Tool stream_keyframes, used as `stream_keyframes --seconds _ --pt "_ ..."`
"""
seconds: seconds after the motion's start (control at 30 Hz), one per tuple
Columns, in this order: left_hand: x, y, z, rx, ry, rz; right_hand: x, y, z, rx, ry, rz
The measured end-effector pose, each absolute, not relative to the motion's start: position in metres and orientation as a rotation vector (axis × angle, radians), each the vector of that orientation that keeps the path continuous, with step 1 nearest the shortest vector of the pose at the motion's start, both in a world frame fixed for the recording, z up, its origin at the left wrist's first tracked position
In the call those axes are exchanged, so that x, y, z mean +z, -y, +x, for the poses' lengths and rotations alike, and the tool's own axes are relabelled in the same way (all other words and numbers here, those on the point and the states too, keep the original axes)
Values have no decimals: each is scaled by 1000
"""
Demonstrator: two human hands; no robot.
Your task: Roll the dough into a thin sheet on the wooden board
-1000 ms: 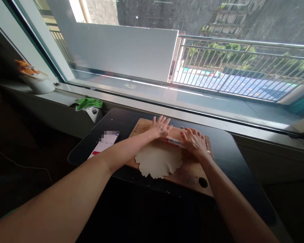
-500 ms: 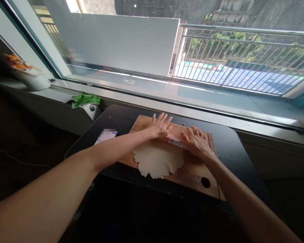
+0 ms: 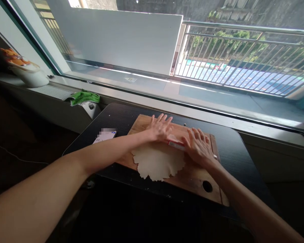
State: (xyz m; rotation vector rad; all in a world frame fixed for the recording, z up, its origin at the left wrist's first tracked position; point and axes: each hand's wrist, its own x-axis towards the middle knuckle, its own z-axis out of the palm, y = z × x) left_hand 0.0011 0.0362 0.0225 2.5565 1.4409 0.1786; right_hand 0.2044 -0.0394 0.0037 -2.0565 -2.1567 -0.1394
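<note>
left hand and right hand, fingers spread, lie over a labelled roller, dough on its near side.

Seemingly a home, dark table by wide window, dough on wooden board, green cloth.

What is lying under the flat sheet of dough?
The wooden board lies under the dough, whose near edge reaches past it. The board's covered part cannot be seen.

The head camera looks forward and down across the table.
</note>
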Motion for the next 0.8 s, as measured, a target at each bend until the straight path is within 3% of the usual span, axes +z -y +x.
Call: stream_keyframes --seconds 0.13,0.33,0.53,0.8 --pt "16 -15 -9 284 -1367 2689 -5 59 203 -247 2244 -1898" --pt "29 -63 12 367 -1607 2533 12 -1 210 -30 1942 -2221" --pt "16 -31 -9 215 -1221 2701 -2 39 209 -41 2179 -2064" --pt "35 -60 10 128 -1525 2490 16 -5 210 77 1850 -2280"
